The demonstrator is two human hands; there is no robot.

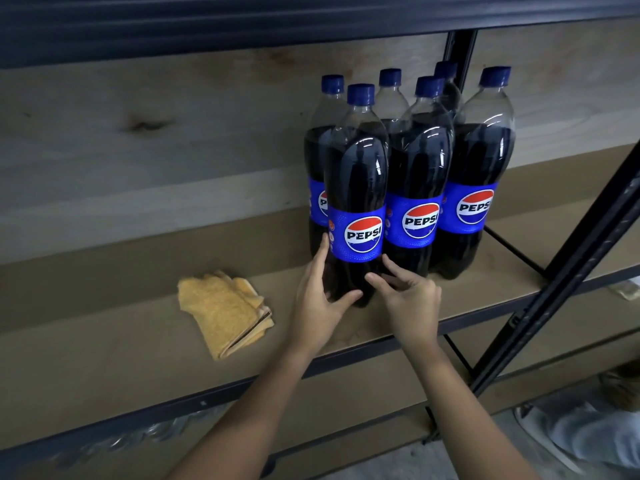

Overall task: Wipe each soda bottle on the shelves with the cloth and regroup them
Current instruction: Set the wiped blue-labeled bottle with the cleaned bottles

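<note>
Standing on the wooden shelf (104, 348) are six Pepsi bottles, grouped in two rows of three, all upright, with blue caps and blue labels. Front row: front-left bottle (356, 188), front-middle bottle (420, 174), front-right bottle (481, 168). Back row: back-left bottle (320, 143), back-middle bottle (389, 98), back-right bottle (448, 88), the last largely hidden behind the front row, only its cap and neck showing. Neighbouring bottles stand touching or just beside one another; exact contact between them cannot be told.

Left hand (318, 299) lies against the lower left side of the front-left bottle: fingers nearly straight and held together, pointing up along the bottle to the label's lower edge, thumb spread wide and curving across the bottle's base. Right hand (410, 299) meets the same bottle low on its right side: fingers loosely bent and slightly spread, the tips touching the dark body below the label, thumb reaching toward the front. Neither hand closes fully round the bottle.

One yellow cloth (225, 311), folded and rumpled, lies flat on the shelf to the left of the bottles, apart from them and from both hands.

One dark metal upright (571, 271) crosses the frame at right, and a dark upper shelf edge (242, 26) runs overhead.
</note>
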